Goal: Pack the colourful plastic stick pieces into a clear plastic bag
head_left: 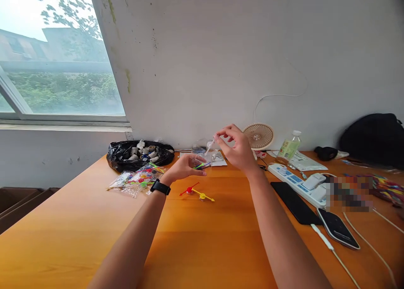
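Two spinners [197, 192] done on table; left hand [186, 167] pinches green stick, right hand [238, 148] grips clear tube w/ fingertips. Packets [135, 181] unopened, so more remain, prob.

The orange tabletop [94, 238] carried a black bag [126, 154], clear packets [132, 181], two small propellers [197, 192], a power strip [299, 184], two phones [315, 215] and a bottle [290, 146].
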{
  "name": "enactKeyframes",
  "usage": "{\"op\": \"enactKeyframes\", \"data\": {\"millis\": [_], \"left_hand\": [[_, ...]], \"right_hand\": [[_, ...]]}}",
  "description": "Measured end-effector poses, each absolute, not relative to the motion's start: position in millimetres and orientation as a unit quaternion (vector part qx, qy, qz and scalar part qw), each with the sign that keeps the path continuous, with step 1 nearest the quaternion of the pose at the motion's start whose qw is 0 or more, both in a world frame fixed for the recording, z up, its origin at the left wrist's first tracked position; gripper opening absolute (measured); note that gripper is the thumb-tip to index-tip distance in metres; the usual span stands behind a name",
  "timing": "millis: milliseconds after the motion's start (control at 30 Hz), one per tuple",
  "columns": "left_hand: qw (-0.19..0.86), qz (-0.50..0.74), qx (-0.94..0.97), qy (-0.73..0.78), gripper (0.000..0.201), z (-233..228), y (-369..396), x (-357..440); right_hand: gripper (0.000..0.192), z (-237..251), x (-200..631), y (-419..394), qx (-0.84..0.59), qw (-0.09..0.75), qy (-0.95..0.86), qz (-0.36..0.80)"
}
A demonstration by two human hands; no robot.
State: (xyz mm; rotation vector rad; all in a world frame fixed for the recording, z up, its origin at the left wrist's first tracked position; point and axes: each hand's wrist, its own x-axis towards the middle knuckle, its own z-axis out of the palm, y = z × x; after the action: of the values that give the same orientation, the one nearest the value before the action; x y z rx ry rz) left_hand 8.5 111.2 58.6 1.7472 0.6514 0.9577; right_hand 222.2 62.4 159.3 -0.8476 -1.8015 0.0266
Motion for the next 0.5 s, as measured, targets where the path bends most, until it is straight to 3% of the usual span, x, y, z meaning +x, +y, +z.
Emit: {"op": "enactKeyframes", "data": {"millis": [200,367,500], "left_hand": [[0.508,0.396,0.729,0.231,0.045,74.3,99.0,13.7],[0.505,0.389,0.728,0.254,0.055,73.9,99.3,13.3],[0.531,0.376,0.728,0.215,0.051,73.8,99.7,11.2]], "right_hand": [[0.014,150.9,217.3,61.6,-0.404,0.401,-0.822,0.016],[0.04,153.7,218.7,54.9,-0.437,0.313,-0.842,0.047],[0.03,158.5,226.4,50.9,-0.433,0.282,-0.849,0.109]]}}
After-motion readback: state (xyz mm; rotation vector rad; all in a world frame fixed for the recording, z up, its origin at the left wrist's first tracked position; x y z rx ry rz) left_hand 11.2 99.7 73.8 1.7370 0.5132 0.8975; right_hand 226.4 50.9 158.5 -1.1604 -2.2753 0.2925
